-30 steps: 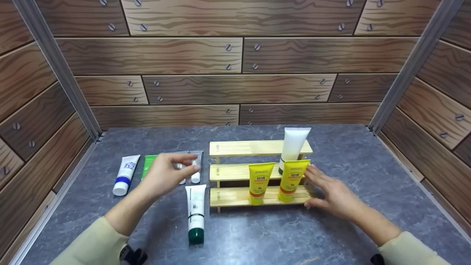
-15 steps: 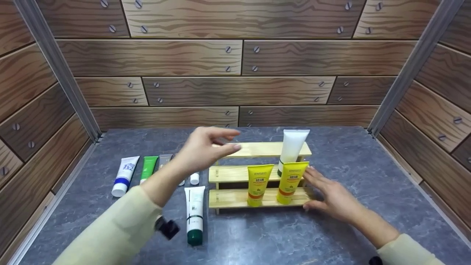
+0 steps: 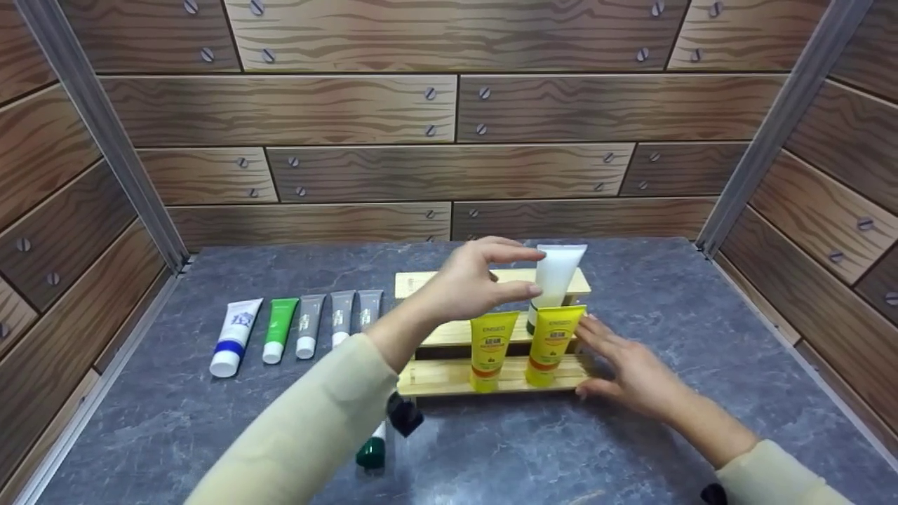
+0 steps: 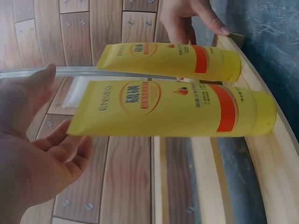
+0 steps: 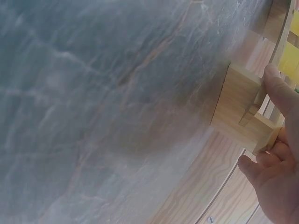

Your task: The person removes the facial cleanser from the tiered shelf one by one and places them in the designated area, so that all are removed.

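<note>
A three-tier wooden display rack (image 3: 435, 379) stands on the marbled table. Two yellow squeeze tubes (image 3: 492, 351) stand upright on its lowest step, and a white squeeze tube (image 3: 559, 273) with a dark cap stands on the middle step. My left hand (image 3: 473, 280) hovers over the rack, thumb and fingers spread apart, fingertips right at the white tube's upper part. In the left wrist view, this hand (image 4: 44, 144) is behind the yellow tubes' tops and holds nothing. My right hand (image 3: 635, 372) grips the rack's right end, its thumb (image 5: 275, 86) on the lowest step's edge.
Left of the rack lie a white tube with a blue band (image 3: 237, 337), a green tube (image 3: 280, 330) and several grey tubes (image 3: 310, 326). A white tube with a green cap (image 3: 372, 452) lies nearer, mostly hidden by the left sleeve. Wood-patterned panels (image 3: 351, 105) enclose the table.
My left hand has moved right, from above the grey tubes across the rack to the standing white tube. The right hand has stayed at the rack's end.
</note>
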Demonstrator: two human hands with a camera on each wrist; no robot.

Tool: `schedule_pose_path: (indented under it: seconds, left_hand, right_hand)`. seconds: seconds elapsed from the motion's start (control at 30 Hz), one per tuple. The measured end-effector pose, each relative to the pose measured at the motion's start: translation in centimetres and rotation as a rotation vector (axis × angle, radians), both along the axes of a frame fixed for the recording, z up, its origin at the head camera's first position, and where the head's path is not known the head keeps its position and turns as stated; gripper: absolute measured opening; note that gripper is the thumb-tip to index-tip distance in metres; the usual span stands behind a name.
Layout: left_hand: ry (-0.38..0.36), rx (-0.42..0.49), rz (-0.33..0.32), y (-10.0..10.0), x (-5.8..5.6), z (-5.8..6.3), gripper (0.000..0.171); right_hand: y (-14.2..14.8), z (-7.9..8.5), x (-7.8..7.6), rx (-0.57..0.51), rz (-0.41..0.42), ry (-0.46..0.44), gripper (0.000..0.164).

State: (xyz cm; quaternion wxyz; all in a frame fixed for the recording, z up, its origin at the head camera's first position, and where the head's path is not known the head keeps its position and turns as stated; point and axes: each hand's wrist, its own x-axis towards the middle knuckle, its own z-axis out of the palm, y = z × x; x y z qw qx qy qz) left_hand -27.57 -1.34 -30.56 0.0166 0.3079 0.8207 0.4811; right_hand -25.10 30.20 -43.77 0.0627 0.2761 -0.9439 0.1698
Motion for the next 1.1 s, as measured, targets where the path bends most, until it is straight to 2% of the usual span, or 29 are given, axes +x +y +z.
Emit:
schedule_pose_path:
  seconds: [0.27,0.4,0.6,0.83,1.1]
  left_hand:
    - [-0.018,-0.013,-0.067,1.9,-1.4,-0.7,0.045]
    - [-0.059,-0.027,-0.077,2.6,-2.0,-0.8,0.044]
    - [-0.077,-0.012,-0.121,3.4,-2.8,-0.7,0.045]
    - [-0.14,-0.02,-0.168,3.8,-3.5,-0.7,0.041]
    - [-0.183,0.004,-0.192,3.8,-4.2,-1.6,0.037]
  right_hand:
    - [0.3,0.2,-0.1,-0.003,0.036,0.057,0.096]
    - [0.3,0.2,0.0,0.003,0.031,0.045,0.096]
    - [0.2,0.1,0.0,0.006,0.023,0.03,0.097]
    - [0.1,0.1,0.0,0.009,0.02,0.031,0.097]
    - [0.0,0.0,0.0,0.0,0.029,0.051,0.095]
